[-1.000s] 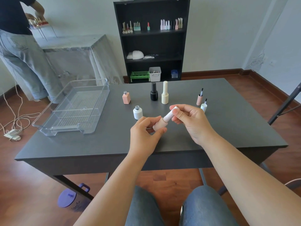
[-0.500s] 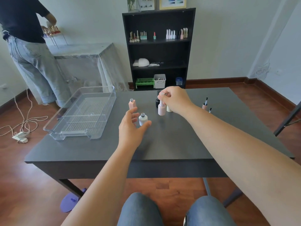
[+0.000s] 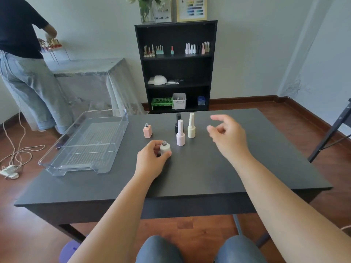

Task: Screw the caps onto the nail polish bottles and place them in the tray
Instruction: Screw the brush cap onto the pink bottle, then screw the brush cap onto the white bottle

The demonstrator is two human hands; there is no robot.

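Left hand [image 3: 152, 160] has its grip curled round a small white uncapped bottle [image 3: 164, 149] standing on the dark grey surface [image 3: 209, 171]. Right hand [image 3: 227, 136] hovers above the surface, fingers loosely bent, holding nothing. Pale pink capped bottle [image 3: 180, 132] upright just beyond the white one; cream capped bottle [image 3: 191, 125] and black bottle [image 3: 178, 120] just behind it. Square pink uncapped bottle [image 3: 147, 130] left of these. Clear plastic tray [image 3: 62, 162] at the surface's left edge holds no bottles.

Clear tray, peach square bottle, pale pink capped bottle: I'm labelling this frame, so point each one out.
Clear tray [image 3: 121, 118]: head view, far right wall.
Peach square bottle [image 3: 147, 131]: head view, middle of its body.
Pale pink capped bottle [image 3: 180, 138]: head view, lower body below the ribbed cap.
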